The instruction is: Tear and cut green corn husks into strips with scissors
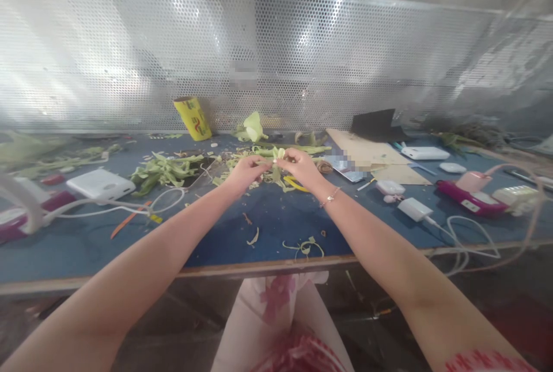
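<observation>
Perforated metal screen (pixel 276 55): stands upright along the far edge of the blue table (pixel 268 228) and spans the whole width of the view. The blue table serves as the landmark for all that follows.

Green leaf strips (pixel 166 169): a loose heap lying on the table left of centre, with more scraps scattered toward the middle.

Cardboard sheet (pixel 367 156): flat on the table right of centre, near the screen, with a dark folded card (pixel 374 124) at its far end.

White power bank (pixel 100 184): on the left part of the table, with a white cable (pixel 129 206) trailing from it toward the heap.

Yellow roll (pixel 192 118): tilted on the table's far side, leaning at the foot of the screen.

Pink device (pixel 470 199): on the right part of the table, just beside a white charger (pixel 413 209).

Left hand (pixel 246 171): held over the table's centre, fingers pinched shut on a pale green leaf piece (pixel 276 159).

Right hand (pixel 300 166): just right of the left hand, fingertips closed on the same leaf piece, so that the two hands meet at it; a thin bracelet (pixel 330 196) circles the wrist.

Leaf piece: held just above the table's centre, between both hands, over the scattered scraps.

Curled trimmings (pixel 305 245): on the table's near edge, below the hands.
</observation>
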`<state>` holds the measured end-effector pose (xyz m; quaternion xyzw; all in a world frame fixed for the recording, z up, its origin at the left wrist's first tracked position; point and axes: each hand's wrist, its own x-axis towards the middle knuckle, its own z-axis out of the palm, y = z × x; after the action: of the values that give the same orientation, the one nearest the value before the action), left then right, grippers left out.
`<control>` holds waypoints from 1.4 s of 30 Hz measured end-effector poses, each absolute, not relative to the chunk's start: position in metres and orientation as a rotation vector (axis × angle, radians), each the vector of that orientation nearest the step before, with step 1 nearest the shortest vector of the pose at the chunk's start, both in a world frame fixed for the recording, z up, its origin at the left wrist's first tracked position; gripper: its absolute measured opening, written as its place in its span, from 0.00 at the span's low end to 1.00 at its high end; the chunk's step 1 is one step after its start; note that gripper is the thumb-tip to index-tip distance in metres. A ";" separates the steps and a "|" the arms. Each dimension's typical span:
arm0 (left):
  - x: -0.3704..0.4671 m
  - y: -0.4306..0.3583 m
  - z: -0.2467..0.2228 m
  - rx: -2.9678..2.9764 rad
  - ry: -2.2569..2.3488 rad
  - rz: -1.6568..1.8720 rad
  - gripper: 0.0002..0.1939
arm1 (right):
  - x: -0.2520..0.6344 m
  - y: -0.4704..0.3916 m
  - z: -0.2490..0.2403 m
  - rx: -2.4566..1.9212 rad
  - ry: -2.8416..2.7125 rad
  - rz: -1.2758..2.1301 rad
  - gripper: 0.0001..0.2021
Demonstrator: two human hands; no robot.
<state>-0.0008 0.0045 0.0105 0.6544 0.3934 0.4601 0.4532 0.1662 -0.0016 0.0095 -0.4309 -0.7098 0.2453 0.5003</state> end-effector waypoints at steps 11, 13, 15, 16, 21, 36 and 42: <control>0.007 0.001 0.000 1.450 0.919 0.923 0.19 | 0.162 0.006 -0.003 -1.002 -1.386 0.673 0.16; 0.010 -0.002 -0.001 1.420 0.897 0.960 0.19 | 0.161 0.003 -0.001 -1.011 -1.421 0.624 0.17; 0.011 -0.004 -0.001 1.432 0.885 0.975 0.18 | 0.159 0.002 0.000 -1.016 -1.464 0.583 0.18; 0.012 -0.005 -0.001 1.444 0.883 0.974 0.18 | 0.159 0.002 0.000 -1.015 -1.483 0.563 0.18; 0.010 -0.008 0.003 1.525 0.894 0.959 0.16 | 0.160 0.002 -0.001 -1.030 -1.520 0.550 0.18; 0.003 -0.005 0.008 2.034 1.026 0.824 0.14 | 0.162 0.001 0.002 -1.174 -1.484 0.482 0.17; 0.004 -0.006 0.011 2.114 1.145 0.772 0.14 | 0.160 0.001 0.001 -1.174 -1.470 0.460 0.17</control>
<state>0.0037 -0.0062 0.0114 0.7977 0.4321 0.2914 0.3034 0.1601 0.0011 0.0014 -0.4993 -0.6255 0.1956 0.5667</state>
